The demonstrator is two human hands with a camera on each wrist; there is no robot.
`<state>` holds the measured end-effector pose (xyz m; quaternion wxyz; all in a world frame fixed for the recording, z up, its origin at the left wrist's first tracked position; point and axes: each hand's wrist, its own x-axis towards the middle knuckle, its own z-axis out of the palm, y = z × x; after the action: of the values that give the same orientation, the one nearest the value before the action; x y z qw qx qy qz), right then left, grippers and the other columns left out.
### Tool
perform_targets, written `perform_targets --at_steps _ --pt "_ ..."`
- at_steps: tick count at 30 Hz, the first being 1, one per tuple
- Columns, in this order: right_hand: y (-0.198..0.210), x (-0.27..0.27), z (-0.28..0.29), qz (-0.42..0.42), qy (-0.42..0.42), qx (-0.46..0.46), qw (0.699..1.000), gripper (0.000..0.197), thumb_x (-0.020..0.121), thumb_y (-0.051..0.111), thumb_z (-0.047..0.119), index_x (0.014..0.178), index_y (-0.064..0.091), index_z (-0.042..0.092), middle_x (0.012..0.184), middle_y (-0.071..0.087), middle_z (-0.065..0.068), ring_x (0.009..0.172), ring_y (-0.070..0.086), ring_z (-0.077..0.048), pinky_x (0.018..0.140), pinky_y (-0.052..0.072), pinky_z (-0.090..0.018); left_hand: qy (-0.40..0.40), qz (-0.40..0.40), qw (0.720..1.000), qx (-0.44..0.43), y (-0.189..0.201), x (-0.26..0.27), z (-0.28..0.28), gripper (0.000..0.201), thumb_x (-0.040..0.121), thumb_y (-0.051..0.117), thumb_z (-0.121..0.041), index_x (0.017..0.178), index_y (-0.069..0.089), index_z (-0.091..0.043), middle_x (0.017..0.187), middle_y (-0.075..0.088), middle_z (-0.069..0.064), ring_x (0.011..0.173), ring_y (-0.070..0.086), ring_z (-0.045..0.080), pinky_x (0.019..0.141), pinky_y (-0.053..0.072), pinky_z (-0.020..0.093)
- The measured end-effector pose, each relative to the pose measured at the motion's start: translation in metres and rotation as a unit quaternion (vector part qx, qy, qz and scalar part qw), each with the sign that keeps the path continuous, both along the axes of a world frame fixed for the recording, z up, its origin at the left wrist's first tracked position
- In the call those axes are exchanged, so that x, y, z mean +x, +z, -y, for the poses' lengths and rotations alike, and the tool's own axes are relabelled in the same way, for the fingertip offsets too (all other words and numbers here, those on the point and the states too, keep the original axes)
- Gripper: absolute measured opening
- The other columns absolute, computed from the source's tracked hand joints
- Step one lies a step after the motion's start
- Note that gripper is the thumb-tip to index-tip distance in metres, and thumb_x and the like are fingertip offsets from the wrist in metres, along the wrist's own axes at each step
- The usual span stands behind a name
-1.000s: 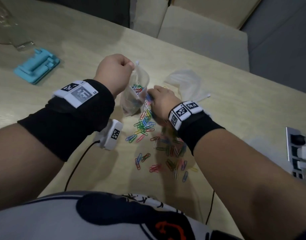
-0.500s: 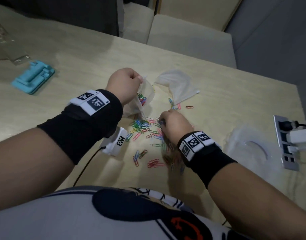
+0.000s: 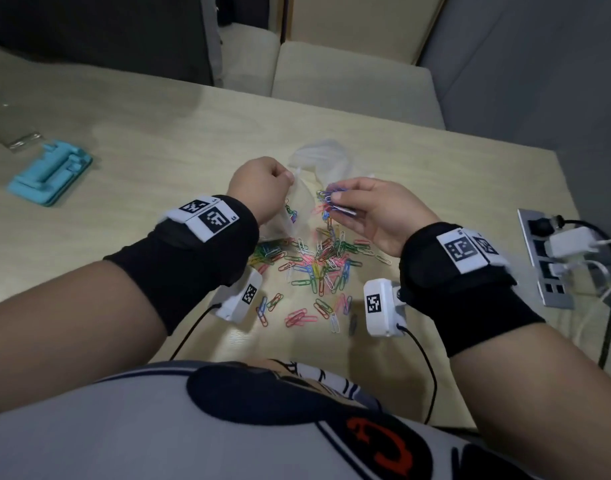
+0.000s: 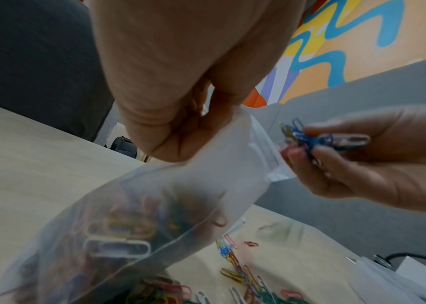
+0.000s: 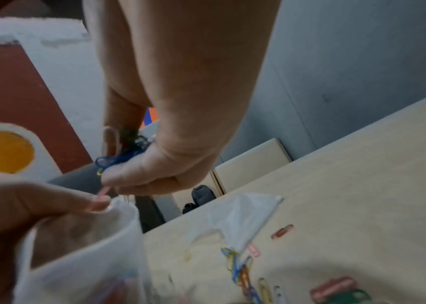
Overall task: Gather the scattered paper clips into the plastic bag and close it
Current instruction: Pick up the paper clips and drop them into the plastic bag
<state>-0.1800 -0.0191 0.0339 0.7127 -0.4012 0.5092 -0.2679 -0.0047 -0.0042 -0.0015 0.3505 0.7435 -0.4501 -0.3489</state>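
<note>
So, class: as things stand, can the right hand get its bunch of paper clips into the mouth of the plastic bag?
Probably yes: the left hand holds the plastic bag open, and the right hand is beside its mouth with nothing between.

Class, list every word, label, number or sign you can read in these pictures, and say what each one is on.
No readable words or numbers.
Left wristband tags: black-and-white square codes, no letters legible; tiny corner marks too small to read.
Right wristband tags: square codes only.
Wrist camera boxes: square codes only.
Shirt: red print, partly cut off, unreadable.
</note>
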Motion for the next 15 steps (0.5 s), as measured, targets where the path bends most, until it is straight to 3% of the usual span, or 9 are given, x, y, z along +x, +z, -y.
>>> perform_targets --at_steps 4,7,10,12,13,15 --pt "0.008 0.016 -0.005 -0.052 0.019 0.006 0.998 0.009 0.087 0.06 -0.006 0.094 0.064 -0.003 0.083 0.063 -0.012 0.072 0.064 -0.017 0.064 0.059 -0.018 -0.013 -0.009 1.0 0.004 0.002 -0.01 -0.003 0.016 0.09 0.053 -0.024 0.079 0.059 -0.014 0.057 0.05 0.0 0.061 0.053 0.029 0.065 0.052 0.04" --pt "0.01 0.027 -0.003 -0.107 0.013 -0.015 0.994 0.022 0.088 0.058 -0.004 0.109 0.06 -0.009 0.09 0.061 -0.012 0.075 0.063 -0.019 0.061 0.059 -0.02 -0.014 -0.023 1.0 0.004 0.003 -0.014 -0.004 0.018 0.091 0.052 -0.022 0.075 0.058 -0.015 0.057 0.051 0.003 0.052 0.05 0.028 0.058 0.052 0.041" --pt "0.01 0.031 0.0 -0.165 0.063 -0.028 0.984 0.041 0.087 0.056 0.002 0.127 0.052 -0.005 0.107 0.058 -0.013 0.091 0.061 -0.023 0.077 0.058 -0.03 -0.004 -0.026 1.0 0.005 0.002 -0.014 -0.003 0.022 0.09 0.053 -0.021 0.067 0.055 -0.019 0.058 0.051 0.002 0.06 0.052 0.029 0.069 0.057 0.046" --pt "0.014 0.032 -0.002 -0.174 0.105 -0.022 0.979 0.04 0.089 0.052 0.001 0.129 0.05 -0.002 0.111 0.054 -0.013 0.097 0.057 -0.024 0.087 0.055 -0.037 0.0 -0.028 1.0 0.005 0.002 -0.014 -0.003 0.021 0.089 0.053 -0.021 0.068 0.056 -0.018 0.059 0.051 0.001 0.067 0.053 0.029 0.077 0.057 0.05" --pt "0.017 0.032 -0.003 -0.177 0.121 -0.023 0.976 0.035 0.092 0.049 0.0 0.127 0.051 0.001 0.112 0.054 -0.012 0.096 0.057 -0.024 0.087 0.054 -0.038 0.002 -0.031 1.0 0.007 0.002 -0.013 -0.002 0.02 0.089 0.053 -0.022 0.069 0.056 -0.018 0.059 0.051 0.0 0.068 0.053 0.029 0.079 0.056 0.051" --pt "0.021 0.029 -0.004 -0.18 0.109 -0.044 0.977 0.025 0.095 0.047 0.001 0.117 0.055 0.008 0.111 0.058 -0.011 0.089 0.061 -0.023 0.075 0.056 -0.035 0.007 -0.033 0.999 0.009 0.001 -0.013 -0.002 0.018 0.089 0.053 -0.022 0.073 0.059 -0.017 0.059 0.052 0.0 0.068 0.054 0.028 0.08 0.056 0.052"
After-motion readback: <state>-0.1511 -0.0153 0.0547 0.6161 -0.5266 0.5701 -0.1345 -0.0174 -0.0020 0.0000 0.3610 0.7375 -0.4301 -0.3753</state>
